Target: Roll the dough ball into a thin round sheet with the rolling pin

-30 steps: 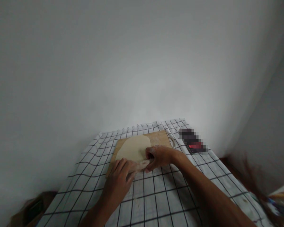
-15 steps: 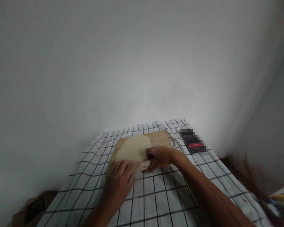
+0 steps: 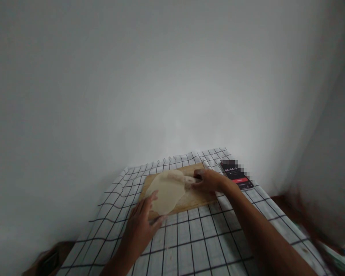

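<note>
A thin, rounded sheet of pale dough [image 3: 168, 195] lies on a wooden board [image 3: 194, 199]. My right hand [image 3: 205, 180] is closed around one end of a floury rolling pin [image 3: 190, 179] at the dough's right side. Where the pin meets the dough, its far end is hard to make out. My left hand [image 3: 143, 216] is open at the dough's left near edge, with the fingers over the sheet and the thumb apart near the board's front edge.
A phone [image 3: 237, 176] showing a running timer lies right of the board. A black-and-white checked cloth [image 3: 189, 234] covers the table, close to a pale wall [image 3: 172, 84]. A brown box-like object [image 3: 50, 258] stands low at the left.
My right hand has moved the rolling pin away from the dough's near edge to its right side. My left hand has come off the pin and opened by the dough's left.
</note>
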`<state>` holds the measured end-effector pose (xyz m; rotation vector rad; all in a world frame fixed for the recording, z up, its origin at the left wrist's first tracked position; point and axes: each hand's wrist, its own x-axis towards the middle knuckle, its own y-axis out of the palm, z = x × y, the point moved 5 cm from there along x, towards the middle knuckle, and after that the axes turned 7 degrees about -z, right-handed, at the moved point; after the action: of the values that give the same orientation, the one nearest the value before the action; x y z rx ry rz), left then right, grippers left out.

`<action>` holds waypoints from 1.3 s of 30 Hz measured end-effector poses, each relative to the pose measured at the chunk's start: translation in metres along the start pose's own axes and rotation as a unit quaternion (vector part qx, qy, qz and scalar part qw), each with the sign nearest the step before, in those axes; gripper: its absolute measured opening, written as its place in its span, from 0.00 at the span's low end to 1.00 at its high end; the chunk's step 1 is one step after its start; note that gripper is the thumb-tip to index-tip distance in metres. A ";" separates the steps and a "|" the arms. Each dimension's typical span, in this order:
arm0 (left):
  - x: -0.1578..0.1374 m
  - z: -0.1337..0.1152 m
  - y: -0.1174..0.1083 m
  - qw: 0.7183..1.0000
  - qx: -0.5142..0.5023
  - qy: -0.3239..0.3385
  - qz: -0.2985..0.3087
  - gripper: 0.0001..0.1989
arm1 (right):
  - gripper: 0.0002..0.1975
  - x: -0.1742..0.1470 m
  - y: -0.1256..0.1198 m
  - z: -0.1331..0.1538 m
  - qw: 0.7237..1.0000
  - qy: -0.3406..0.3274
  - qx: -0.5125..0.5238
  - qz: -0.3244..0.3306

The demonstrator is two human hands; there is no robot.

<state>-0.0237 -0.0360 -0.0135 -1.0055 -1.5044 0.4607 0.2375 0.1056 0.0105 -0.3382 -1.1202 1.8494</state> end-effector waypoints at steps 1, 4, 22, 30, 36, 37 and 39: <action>0.001 -0.001 0.000 1.000 -0.006 0.010 0.006 0.33 | 0.16 0.000 -0.003 -0.004 0.999 0.019 -0.011 -0.024; 0.003 -0.005 0.000 0.998 -0.024 0.056 0.035 0.16 | 0.17 0.000 -0.005 -0.010 0.994 0.063 -0.040 -0.078; 0.047 0.011 0.016 0.977 -0.113 0.059 0.173 0.20 | 0.17 0.006 0.000 -0.022 0.980 0.101 -0.029 -0.172; 0.112 0.021 0.006 0.985 -0.149 -0.039 0.079 0.23 | 0.18 0.007 -0.006 -0.023 0.977 0.100 -0.021 -0.189; 0.163 0.034 0.008 0.999 -0.038 -0.029 0.001 0.22 | 0.18 0.008 -0.010 -0.022 0.976 0.104 -0.018 -0.189; 0.170 0.035 0.005 1.000 -0.018 -0.024 -0.007 0.22 | 0.18 0.008 -0.010 -0.022 0.976 0.108 -0.021 -0.186; 0.185 0.036 -0.004 0.999 0.025 -0.014 -0.018 0.22 | 0.18 0.009 -0.011 -0.022 0.977 0.112 -0.024 -0.180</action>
<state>-0.0433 0.1184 0.0926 -0.9353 -1.5271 0.4858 0.2528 0.1272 0.0091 -0.3380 -0.9968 1.4294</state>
